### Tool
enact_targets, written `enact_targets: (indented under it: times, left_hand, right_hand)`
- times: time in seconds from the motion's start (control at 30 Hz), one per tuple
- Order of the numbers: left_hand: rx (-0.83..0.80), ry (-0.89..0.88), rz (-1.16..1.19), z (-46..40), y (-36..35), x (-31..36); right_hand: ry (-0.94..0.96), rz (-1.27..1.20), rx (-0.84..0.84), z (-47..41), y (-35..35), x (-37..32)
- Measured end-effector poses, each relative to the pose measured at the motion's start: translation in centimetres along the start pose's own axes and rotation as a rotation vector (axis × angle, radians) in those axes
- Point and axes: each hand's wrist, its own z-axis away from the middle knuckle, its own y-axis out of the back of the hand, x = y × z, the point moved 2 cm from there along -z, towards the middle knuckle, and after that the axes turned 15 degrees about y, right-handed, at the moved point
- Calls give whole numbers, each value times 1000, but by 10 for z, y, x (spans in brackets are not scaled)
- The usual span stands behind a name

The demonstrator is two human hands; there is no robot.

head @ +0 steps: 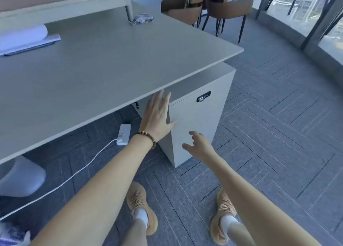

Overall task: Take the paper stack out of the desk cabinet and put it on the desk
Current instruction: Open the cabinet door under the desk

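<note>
Here the grey desk (96, 69) fills the upper left of the view, and its right corner reaches over the cabinet (196, 123); the cabinet stands on the carpet (269, 153) under that corner, its door looks closed, and a small dark lock (203, 96) sits near the top of the door; the paper stack cannot be seen, so I cannot tell where it is; at the far left of the desk lie a white roll (22, 36) and some flat sheets (44, 41) under it, and at the far edge there is a small crumpled thing (142, 18), too blurred to name; behind the desk stand brown chairs (213, 6) beside the glass wall; the left hand (157, 117) is stretched to the left edge of the cabinet, just under the desk edge, its fingers straight and spread apart, holding nothing, with a bead bracelet (147, 136) on the wrist; the right hand (198, 145) is in front of the lower door, fingers loosely curled and apart, empty, and whether it touches the door I cannot tell; on the floor under the desk lies a white power strip (124, 134) with its cable running left; below are two tan shoes (225, 208).
</note>
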Motion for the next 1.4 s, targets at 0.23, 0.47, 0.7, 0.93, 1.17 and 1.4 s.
enact_targets:
  times: [0.23,0.47,0.7,0.93,1.17,1.4]
  left_hand:
    - [129,-138,139,-46,-64,-14]
    - [309,-247,291,-53,-90,-25]
    - [307,-248,294,-55,-89,-26]
    - [315,-249,284,-55,-90,-25]
    - [298,-231,278,-54,-89,-24]
    - [270,-183,260,-51,-87,-20]
  right_hand:
    - [-107,-88,18,-61,-43,46]
    - [-100,-184,184,-102,-77,68]
    - [-192,-162,335,-115,-98,60]
    - [-210,-130,418,-123,-109,59]
    - [-198,-136,385,-111,-107,65]
    - [-115,-98,264,-48,-83,100]
